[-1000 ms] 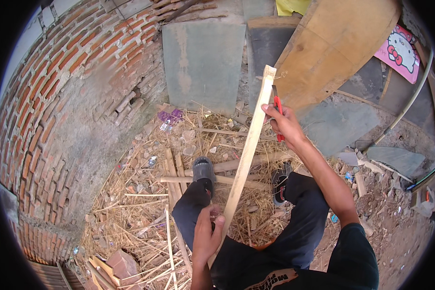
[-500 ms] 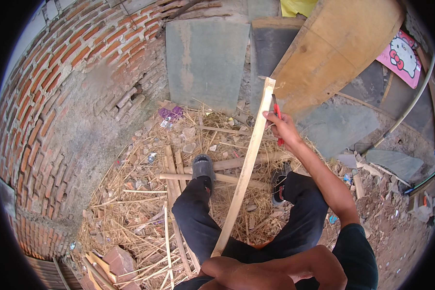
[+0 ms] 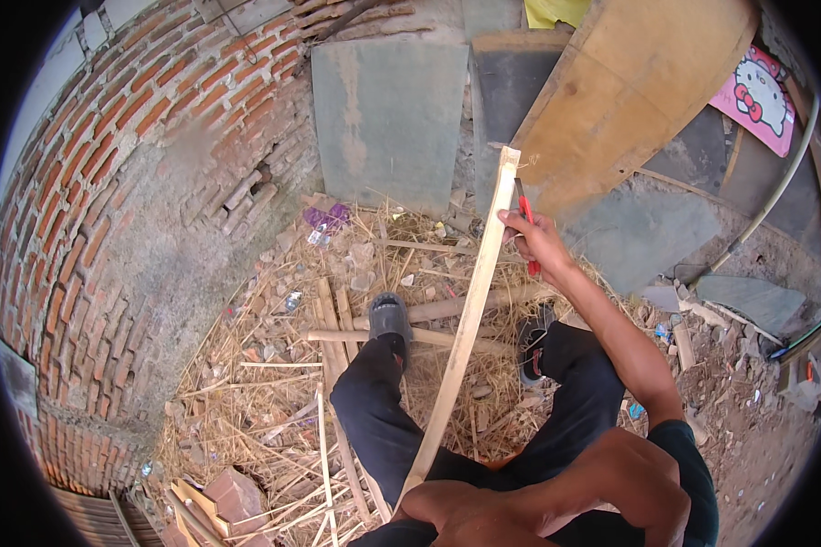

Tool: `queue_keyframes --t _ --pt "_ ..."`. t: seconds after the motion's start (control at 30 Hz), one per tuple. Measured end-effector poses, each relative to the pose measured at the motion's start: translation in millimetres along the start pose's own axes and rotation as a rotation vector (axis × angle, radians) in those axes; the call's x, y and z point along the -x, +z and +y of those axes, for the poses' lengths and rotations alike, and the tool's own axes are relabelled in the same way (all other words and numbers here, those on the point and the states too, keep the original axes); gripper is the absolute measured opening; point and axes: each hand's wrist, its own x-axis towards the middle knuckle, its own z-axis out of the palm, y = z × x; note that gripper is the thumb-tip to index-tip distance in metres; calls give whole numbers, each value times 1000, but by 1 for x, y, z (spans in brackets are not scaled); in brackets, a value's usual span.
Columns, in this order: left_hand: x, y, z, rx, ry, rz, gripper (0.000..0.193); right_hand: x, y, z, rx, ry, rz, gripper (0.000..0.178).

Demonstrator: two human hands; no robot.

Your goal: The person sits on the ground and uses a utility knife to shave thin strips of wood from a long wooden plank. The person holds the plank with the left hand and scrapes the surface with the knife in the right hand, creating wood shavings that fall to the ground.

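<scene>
In my right hand (image 3: 543, 244) is a slim tool with a red handle (image 3: 525, 208), seemingly a knife, its thin dark tip pointing away from me. The fingers are closed round it, and the thumb presses on the edge of a long pale strip of wood or bamboo (image 3: 470, 333). This strip slants from near my lap up to its far end beyond the hand, where thin curled fibres stick out. Blurred skin close to the camera covers the near end of the strip. My left hand cannot be made out.
My sandalled feet (image 3: 389, 316) stand among straw, rubble and loose wooden strips (image 3: 328, 447). A brick wall (image 3: 73, 246) rises on the left. Grey sheets (image 3: 388, 118) and a brown board (image 3: 643, 87) lean at the back. A broken box (image 3: 235, 497) lies at lower left.
The view has shifted slightly. My right hand keeps its grip beside the strip, and the red-handled tool is tilted a little differently. The strip is nearly where it was.
</scene>
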Motion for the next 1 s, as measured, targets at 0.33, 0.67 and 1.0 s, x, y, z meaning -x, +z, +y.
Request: queue_keyframes --t 0.33,0.67,1.0 --pt "-8 -32 -12 71 54 -313 91 -1 1 0 -8 18 -15 32" --pt "-13 -56 41 69 -106 -115 68 -6 -8 5 46 29 -18 41" --pt "26 -233 65 -1613 -863 224 51 20 2 -28 -17 -10 10 30"
